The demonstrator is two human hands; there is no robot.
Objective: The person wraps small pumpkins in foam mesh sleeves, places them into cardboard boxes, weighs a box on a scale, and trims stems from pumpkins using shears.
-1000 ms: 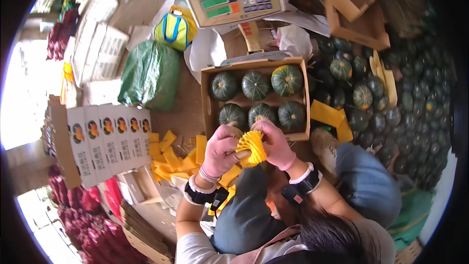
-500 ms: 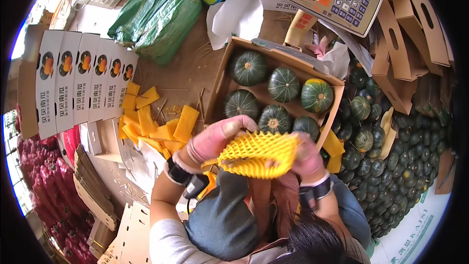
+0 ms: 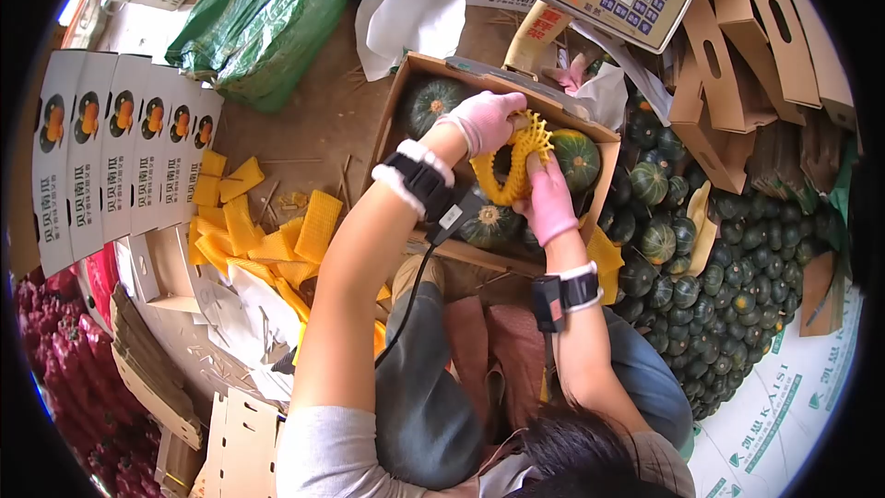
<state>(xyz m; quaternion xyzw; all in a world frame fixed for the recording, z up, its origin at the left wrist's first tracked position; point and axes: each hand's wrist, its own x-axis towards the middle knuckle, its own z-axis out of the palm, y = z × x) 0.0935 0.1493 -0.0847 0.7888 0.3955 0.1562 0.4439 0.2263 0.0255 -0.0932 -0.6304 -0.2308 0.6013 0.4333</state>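
Exposure fine mid-frame: bright, daylight-looking, shadows soft. Upper-left edge blown to white, bluish fringe along the rim. Heavy fisheye: black corners, white boxes (image 3: 120, 148) lean and bow at left. Glossy highlights on green bag (image 3: 263, 28). Yellow net (image 3: 532, 140) reasonably sharp. Print on boxes legible; pumpkin pile (image 3: 710, 286) dark, hair (image 3: 590, 452) nearly featureless black.

Left arm (image 3: 355, 281) and right arm (image 3: 583, 346) outstretched, left hand (image 3: 486, 123) and right hand (image 3: 551, 203) close together, fingers (image 3: 511, 103) curled.
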